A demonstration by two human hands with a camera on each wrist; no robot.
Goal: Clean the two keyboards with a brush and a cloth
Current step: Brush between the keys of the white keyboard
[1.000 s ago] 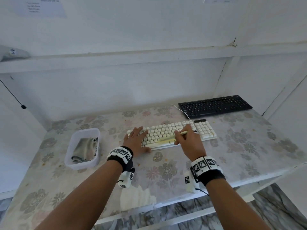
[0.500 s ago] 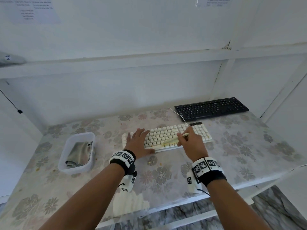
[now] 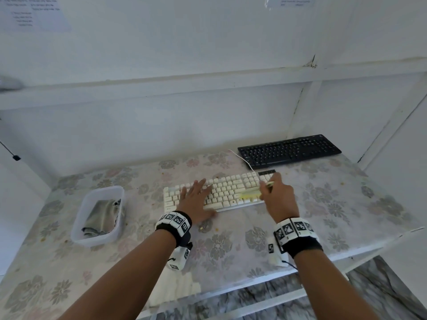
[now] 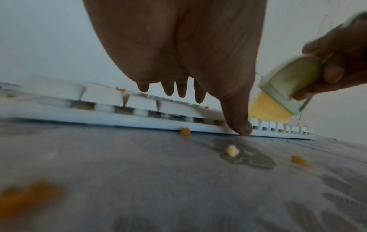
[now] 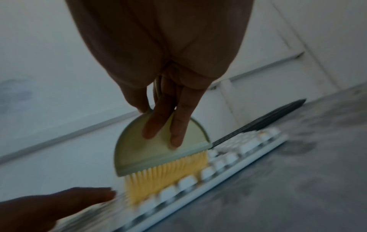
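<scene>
Two keyboards lie on the flowered table: one white keyboard near the middle and one black keyboard behind it to the right, well apart from the hands. A thin white cable runs between the two. The left hand lies flat with fingers spread on the left half of the white keyboard, its thumb down at the front edge. The right hand grips one brush, fingers curled round the pale green handle, and the yellow bristles touch the keys on the right half of the white keyboard. One clear plastic tub stands at the left of the table, apart from the keyboards, and holds one crumpled grey cloth. At least four orange crumbs lie on the table in front of the white keyboard, and a few more sit among its keys
</scene>
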